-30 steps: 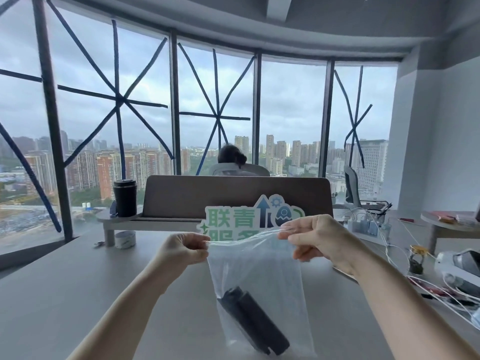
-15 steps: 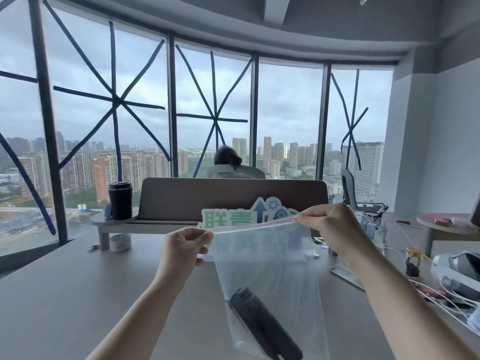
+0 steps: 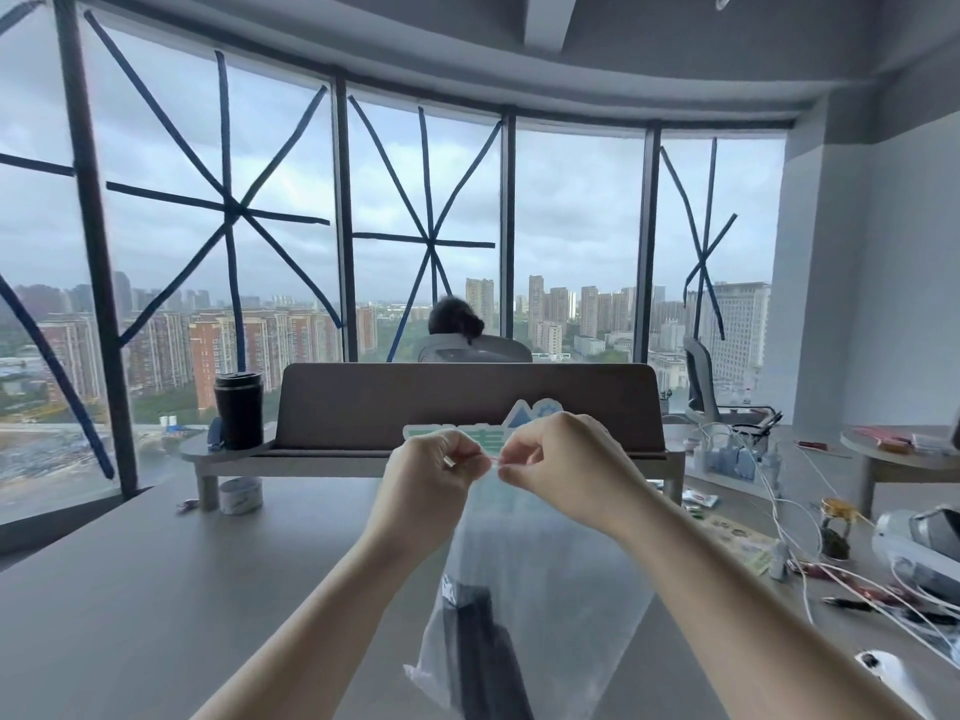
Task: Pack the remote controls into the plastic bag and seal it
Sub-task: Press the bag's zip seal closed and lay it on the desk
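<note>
A clear plastic bag (image 3: 561, 589) hangs in front of me above the grey desk (image 3: 156, 589). Inside it, low down, lie black remote controls (image 3: 480, 646), upright and slightly tilted. My left hand (image 3: 428, 478) and my right hand (image 3: 561, 459) both pinch the bag's top strip, close together near its middle, fingertips almost touching. The strip itself is mostly hidden behind my fingers, so I cannot tell if it is pressed closed.
A brown desk divider on a shelf (image 3: 467, 407) stands behind the bag, with a black cup (image 3: 239, 410) at its left end and a green-white sign (image 3: 519, 426). Cables, a white headset (image 3: 924, 543) and small items crowd the right. A person sits beyond the divider.
My hands were spread at the bag's two top corners; they have come together near the middle of the top strip. The bag hangs narrower and the view has tilted slightly.
</note>
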Demonstrator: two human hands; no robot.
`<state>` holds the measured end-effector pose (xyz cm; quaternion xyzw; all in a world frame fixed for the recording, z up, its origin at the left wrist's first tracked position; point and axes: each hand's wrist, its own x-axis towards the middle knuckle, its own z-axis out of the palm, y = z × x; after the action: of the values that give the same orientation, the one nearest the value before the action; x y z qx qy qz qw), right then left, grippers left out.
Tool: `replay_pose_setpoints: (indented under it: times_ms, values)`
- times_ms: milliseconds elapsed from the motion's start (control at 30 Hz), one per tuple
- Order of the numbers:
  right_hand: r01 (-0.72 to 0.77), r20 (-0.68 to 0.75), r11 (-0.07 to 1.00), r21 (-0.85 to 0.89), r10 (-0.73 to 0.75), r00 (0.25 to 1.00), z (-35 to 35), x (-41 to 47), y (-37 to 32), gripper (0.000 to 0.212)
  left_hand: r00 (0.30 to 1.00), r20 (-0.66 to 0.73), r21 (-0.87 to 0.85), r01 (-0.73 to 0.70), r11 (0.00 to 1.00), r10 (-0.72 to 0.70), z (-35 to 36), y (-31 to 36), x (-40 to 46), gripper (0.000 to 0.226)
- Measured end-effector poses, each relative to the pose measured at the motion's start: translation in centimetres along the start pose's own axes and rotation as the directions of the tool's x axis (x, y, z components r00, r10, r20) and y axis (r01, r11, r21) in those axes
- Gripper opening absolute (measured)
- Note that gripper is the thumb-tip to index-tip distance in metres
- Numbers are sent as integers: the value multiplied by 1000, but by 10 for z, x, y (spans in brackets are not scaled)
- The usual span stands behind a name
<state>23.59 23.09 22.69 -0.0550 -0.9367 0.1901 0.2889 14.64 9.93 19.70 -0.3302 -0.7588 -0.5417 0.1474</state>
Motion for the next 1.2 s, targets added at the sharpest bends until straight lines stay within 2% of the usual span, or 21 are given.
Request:
replay_pose_setpoints:
  times_ms: [200,533,633,800,933,1200]
  values:
    - [-27,64,990,142,18,998,-3,14,2,9,999,21,4,-32,999,32,-5,4,8,17]
    - [-27,41,990,141,21,999,2,18,-4,9,998,40,54,-49,997,47,-5,2,12,14]
    - [-23,41,996,90,19,999,4,18,-5,9,998,26,68,-65,996,63,-5,0,12,17]
    - [-30,3,999,-16,30,1000,15,15,-5,14,990,-99,130,-87,988,101,1,-7,6,25]
    - [-54,-14,997,-55,53,998,17,3,4,15,971,-201,113,-105,988,127,-5,-18,5,22]
    - [14,-26,992,-126,-17,1000,16,-7,15,13,934,-355,54,-24,998,42,-50,-47,10,15]
